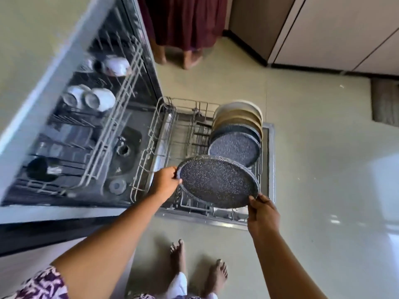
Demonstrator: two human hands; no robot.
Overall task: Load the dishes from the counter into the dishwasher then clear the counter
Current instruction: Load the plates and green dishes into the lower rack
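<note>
Speckled plate point(218, 182) gripped at opposite rims by left hand point(164, 183) and right hand point(262, 212).

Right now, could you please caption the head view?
Left hand and right hand hold a speckled plate over the lower rack.

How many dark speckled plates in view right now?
3. A held plate, gripped by the left hand and right hand above the lower rack; a front racked plate; a second racked plate behind it. Overlap may hide more.

Speckled plate point(218, 182), seemingly tilted, above rack point(186, 102)
</note>
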